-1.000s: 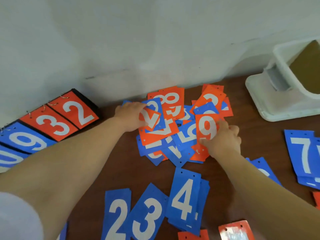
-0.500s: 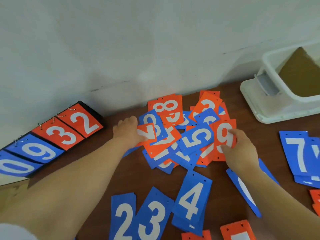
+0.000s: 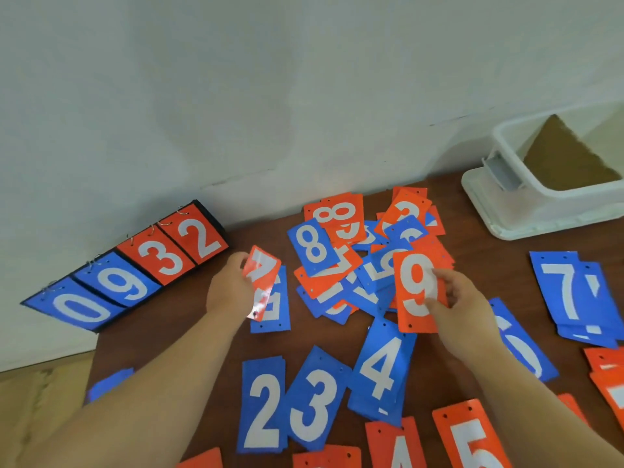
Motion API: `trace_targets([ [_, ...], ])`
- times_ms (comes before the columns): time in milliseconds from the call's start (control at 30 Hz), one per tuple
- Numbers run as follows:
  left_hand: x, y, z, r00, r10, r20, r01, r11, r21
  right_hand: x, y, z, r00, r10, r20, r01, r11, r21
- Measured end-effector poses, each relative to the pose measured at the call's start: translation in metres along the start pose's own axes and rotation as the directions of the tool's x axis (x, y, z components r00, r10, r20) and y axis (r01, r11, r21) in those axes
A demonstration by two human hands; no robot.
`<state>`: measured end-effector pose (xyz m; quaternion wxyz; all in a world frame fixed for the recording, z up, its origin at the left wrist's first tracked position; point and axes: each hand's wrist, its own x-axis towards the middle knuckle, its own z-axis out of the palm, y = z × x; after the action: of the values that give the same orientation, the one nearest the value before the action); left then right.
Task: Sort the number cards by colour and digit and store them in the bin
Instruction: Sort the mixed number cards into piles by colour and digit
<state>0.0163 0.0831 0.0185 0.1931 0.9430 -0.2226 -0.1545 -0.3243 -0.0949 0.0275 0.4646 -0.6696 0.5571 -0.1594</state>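
A loose heap of orange and blue number cards (image 3: 358, 265) lies at the back of the brown table (image 3: 169, 339). My left hand (image 3: 229, 288) pinches an orange 7 card (image 3: 261, 282), lifted left of the heap over a blue card (image 3: 275, 305). My right hand (image 3: 462, 298) holds an orange 9 card (image 3: 417, 292) at the heap's right edge. Sorted blue stacks show 2 (image 3: 261, 410), 3 (image 3: 314, 403) and 4 (image 3: 381, 366) in front. The white bin (image 3: 506, 197) stands at the back right.
A flip scoreboard (image 3: 135, 268) reading 0 9 3 2 lies at the back left by the white wall. Blue 7 cards (image 3: 570, 292) and a blue 0 card (image 3: 521, 349) lie at the right. Orange 4 (image 3: 398, 447) and 5 (image 3: 472, 437) stacks sit at the near edge.
My left hand pulled the orange 7 card out of the heap to the left and lifted it. My right hand drew the orange 9 card toward the near right.
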Motion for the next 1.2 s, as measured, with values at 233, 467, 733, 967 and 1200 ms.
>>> trace_targets([
  [233,-0.094,-0.023,-0.041,0.949,-0.253,-0.19,0.133,0.864,-0.486,-0.072,-0.039,0.017,0.998,-0.013,0.067,0.003,0.988,0.156],
  [467,-0.286,-0.068,-0.078,0.989,-0.122,0.078,0.144,0.786,-0.602,-0.205,-0.067,0.031,0.96,-0.077,0.268,-0.023,0.936,0.352],
  [733,-0.316,-0.115,-0.126,0.993,-0.108,0.039,0.108,0.755,-0.647,-0.278,-0.08,0.045,0.952,-0.083,0.296,0.011,0.972,0.236],
  [967,-0.331,-0.105,-0.133,0.994,-0.112,0.004,0.079,0.664,-0.743,-0.291,-0.094,0.033,0.862,-0.176,0.476,0.145,0.984,0.102],
  [1200,-0.344,-0.051,-0.137,0.977,0.186,0.099,-0.061,0.699,-0.712,-0.284,-0.13,-0.015,0.587,-0.227,0.777,0.53,0.833,-0.157],
])
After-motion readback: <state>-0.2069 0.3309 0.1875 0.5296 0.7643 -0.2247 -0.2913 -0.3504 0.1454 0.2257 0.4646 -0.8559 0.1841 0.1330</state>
